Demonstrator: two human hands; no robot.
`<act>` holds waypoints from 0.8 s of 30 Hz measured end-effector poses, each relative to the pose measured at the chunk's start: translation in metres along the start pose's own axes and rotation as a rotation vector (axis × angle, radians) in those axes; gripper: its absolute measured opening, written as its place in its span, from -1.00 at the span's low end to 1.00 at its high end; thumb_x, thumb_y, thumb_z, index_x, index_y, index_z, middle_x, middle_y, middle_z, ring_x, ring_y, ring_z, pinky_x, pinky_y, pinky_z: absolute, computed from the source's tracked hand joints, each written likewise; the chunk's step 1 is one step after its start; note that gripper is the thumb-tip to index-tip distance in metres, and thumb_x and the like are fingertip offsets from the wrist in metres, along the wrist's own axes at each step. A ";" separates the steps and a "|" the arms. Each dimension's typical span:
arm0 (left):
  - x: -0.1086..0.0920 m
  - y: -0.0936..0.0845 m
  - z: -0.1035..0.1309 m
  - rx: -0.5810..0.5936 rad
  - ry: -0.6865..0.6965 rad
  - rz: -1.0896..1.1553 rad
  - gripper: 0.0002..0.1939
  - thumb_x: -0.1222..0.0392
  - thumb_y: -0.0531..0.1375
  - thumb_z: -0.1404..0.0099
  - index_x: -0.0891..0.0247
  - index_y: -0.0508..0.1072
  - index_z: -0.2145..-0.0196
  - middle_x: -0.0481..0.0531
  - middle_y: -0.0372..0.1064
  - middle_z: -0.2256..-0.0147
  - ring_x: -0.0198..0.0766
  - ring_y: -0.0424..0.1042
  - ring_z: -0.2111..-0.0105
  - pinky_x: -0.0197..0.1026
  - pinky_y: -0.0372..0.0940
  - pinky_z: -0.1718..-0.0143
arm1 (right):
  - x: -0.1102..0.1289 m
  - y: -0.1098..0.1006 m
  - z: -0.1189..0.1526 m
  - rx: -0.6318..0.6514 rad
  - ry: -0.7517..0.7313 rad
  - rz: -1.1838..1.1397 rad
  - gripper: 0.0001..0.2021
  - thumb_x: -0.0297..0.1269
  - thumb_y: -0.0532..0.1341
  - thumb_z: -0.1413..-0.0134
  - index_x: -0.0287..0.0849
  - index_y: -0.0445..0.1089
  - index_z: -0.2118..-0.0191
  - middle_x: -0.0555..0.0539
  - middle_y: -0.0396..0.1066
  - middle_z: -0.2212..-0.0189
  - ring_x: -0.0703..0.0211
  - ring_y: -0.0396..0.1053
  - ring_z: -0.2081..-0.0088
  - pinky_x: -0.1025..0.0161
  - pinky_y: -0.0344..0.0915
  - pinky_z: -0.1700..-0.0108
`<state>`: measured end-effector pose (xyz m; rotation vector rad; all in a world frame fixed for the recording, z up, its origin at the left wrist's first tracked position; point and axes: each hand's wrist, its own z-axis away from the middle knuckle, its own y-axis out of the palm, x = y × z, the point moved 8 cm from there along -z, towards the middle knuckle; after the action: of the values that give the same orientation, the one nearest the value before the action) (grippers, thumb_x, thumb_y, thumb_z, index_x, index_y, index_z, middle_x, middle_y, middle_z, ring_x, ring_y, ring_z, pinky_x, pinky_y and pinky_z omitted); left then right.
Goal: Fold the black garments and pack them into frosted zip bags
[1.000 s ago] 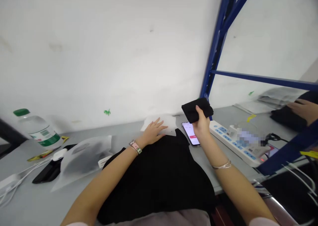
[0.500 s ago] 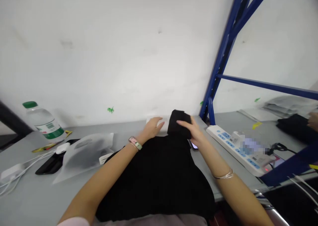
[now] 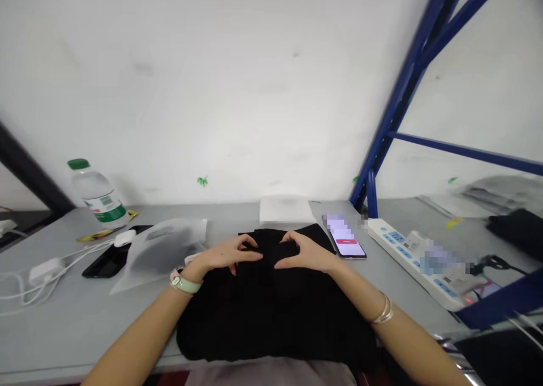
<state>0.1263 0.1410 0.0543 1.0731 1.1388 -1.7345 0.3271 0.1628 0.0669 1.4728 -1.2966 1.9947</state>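
Observation:
A black cloth garment [image 3: 275,312] lies spread over the near edge of the table, its exact kind hard to make out. At its far end, a small folded black bundle sits between my two hands. My left hand [image 3: 229,254] grips the bundle's left side, thumb on top and fingers curled round it. From the right, my right hand [image 3: 309,253] holds the same bundle between thumb and fingers. Black on black hides where the bundle ends and the garment begins.
A white stack of paper [image 3: 285,210] lies beyond the cloth, and a lit phone [image 3: 343,236] to its right. A power strip [image 3: 411,264] runs beside the blue rack post [image 3: 392,111]. Leftward are a frosted bag [image 3: 163,256], a dark phone [image 3: 106,261], cables and a bottle [image 3: 99,196].
My right hand has brought the black bundle down and left onto the garment. My left hand, empty before, has come down onto the bundle. The view has shifted slightly left.

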 end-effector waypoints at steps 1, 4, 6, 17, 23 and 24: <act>0.000 0.003 0.000 0.030 0.004 -0.019 -0.54 -0.05 0.45 0.08 0.18 0.56 0.22 -0.01 0.49 0.40 -0.27 0.39 0.58 -0.30 0.28 0.65 | 0.002 -0.002 -0.001 0.017 -0.061 0.038 -0.43 -0.02 0.51 0.34 -0.12 0.39 0.16 -0.08 0.41 0.13 -0.07 0.35 0.06 0.05 0.29 0.03; -0.004 0.009 0.003 0.095 -0.015 -0.070 -0.58 0.02 0.42 0.05 0.16 0.55 0.20 0.00 0.49 0.26 -0.30 0.40 0.51 -0.33 0.31 0.61 | 0.006 -0.002 -0.001 0.140 -0.188 0.037 -0.38 -0.15 0.50 0.27 -0.09 0.36 0.00 -0.11 0.38 0.01 -0.09 0.30 -0.06 0.00 0.19 -0.09; -0.008 0.007 0.007 0.100 -0.024 -0.076 -0.61 0.06 0.40 0.02 0.14 0.56 0.19 0.03 0.47 0.16 -0.26 0.43 0.42 -0.34 0.31 0.57 | 0.007 -0.002 -0.001 0.215 -0.240 0.015 -0.33 -0.26 0.46 0.21 -0.06 0.30 -0.11 -0.09 0.38 0.03 -0.02 0.31 -0.05 0.03 0.17 -0.10; -0.007 -0.030 0.036 0.325 -0.046 -0.342 -0.54 0.00 0.29 -0.15 -0.01 0.48 -0.04 0.02 0.45 0.13 -0.13 0.46 0.25 -0.34 0.31 0.52 | 0.004 -0.046 0.014 0.388 -0.319 0.190 -0.91 -0.40 0.30 0.15 -0.11 0.55 0.44 -0.03 0.42 0.35 0.09 0.35 0.19 0.18 0.27 0.07; -0.014 -0.016 0.037 0.386 0.022 -0.586 -0.48 -0.07 0.33 -0.08 0.07 0.47 -0.01 0.03 0.39 -0.05 0.08 0.35 -0.06 -0.08 0.34 -0.03 | -0.003 -0.045 0.009 0.272 -0.221 0.218 -0.70 -0.19 0.35 0.03 -0.13 0.49 0.13 -0.09 0.46 0.13 0.10 0.36 0.16 0.21 0.27 0.16; -0.017 -0.015 0.037 0.378 0.039 -0.602 -0.45 -0.05 0.38 -0.03 0.07 0.47 0.00 0.01 0.38 -0.07 0.10 0.30 -0.12 -0.05 0.25 -0.12 | -0.001 -0.040 0.008 0.263 -0.213 0.198 -0.57 -0.13 0.36 0.01 -0.09 0.42 -0.01 -0.10 0.43 0.04 0.09 0.36 0.10 0.21 0.28 0.13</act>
<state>0.1098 0.1128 0.0831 1.0454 1.2748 -2.4859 0.3607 0.1771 0.0851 1.7804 -1.3512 2.2572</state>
